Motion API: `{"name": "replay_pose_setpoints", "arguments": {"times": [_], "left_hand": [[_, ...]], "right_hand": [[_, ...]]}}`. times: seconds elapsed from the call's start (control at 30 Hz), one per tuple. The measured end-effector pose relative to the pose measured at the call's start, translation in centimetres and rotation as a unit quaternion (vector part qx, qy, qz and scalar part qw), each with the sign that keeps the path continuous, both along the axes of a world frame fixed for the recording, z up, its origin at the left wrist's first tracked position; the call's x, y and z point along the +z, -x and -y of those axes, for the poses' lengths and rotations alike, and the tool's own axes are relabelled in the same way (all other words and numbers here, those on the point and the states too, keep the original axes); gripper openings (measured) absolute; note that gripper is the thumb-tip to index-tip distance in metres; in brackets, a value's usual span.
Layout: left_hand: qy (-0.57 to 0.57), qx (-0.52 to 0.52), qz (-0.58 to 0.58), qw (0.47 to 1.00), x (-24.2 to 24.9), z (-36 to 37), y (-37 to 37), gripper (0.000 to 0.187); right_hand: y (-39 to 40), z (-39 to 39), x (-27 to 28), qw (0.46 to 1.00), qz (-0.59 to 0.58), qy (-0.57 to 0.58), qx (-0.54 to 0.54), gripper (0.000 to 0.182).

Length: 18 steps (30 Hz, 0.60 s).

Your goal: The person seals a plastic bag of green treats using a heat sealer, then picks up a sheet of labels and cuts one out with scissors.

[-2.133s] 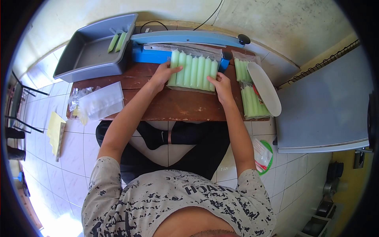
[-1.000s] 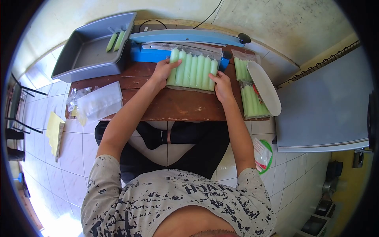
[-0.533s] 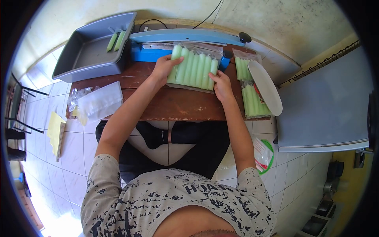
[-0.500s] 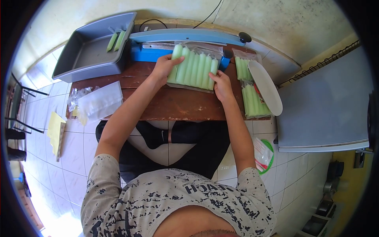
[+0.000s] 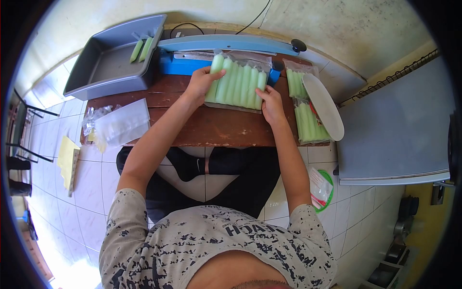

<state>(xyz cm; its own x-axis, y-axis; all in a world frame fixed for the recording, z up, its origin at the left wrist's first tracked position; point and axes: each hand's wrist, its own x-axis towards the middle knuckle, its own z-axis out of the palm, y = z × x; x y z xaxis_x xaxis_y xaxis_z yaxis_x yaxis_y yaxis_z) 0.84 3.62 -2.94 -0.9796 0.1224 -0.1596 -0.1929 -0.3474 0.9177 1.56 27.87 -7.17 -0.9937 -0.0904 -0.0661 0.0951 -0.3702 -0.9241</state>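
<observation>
A clear plastic bag of several pale green sticks (image 5: 237,86) is held up in front of the blue sealer (image 5: 231,44). My left hand (image 5: 202,85) grips the bag's left side, the thumb lying over the sticks. At the lower right edge, my right hand (image 5: 270,102) pinches the bag between thumb and fingers. The sticks stand side by side in a row, their tops towards the sealer. The bag hides part of the sealer's base.
A grey tub (image 5: 108,62) with a few green sticks stands at the upper left. Empty plastic bags (image 5: 122,123) lie on the brown table (image 5: 211,130). To the right are more bagged green sticks (image 5: 308,123) under a white oval lid (image 5: 323,106).
Both hands and the bag have shifted very slightly to the right. The grip on the bag looks the same.
</observation>
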Motion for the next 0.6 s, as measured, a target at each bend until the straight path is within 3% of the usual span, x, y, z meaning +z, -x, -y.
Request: {"name": "replay_pose_setpoints", "arguments": {"times": [0.6], "left_hand": [[0.015,0.001,-0.019,1.000,0.98,-0.50,-0.77,0.034]], "right_hand": [[-0.23,0.08,0.50,1.000,-0.003,0.013,-0.003,0.026]]}}
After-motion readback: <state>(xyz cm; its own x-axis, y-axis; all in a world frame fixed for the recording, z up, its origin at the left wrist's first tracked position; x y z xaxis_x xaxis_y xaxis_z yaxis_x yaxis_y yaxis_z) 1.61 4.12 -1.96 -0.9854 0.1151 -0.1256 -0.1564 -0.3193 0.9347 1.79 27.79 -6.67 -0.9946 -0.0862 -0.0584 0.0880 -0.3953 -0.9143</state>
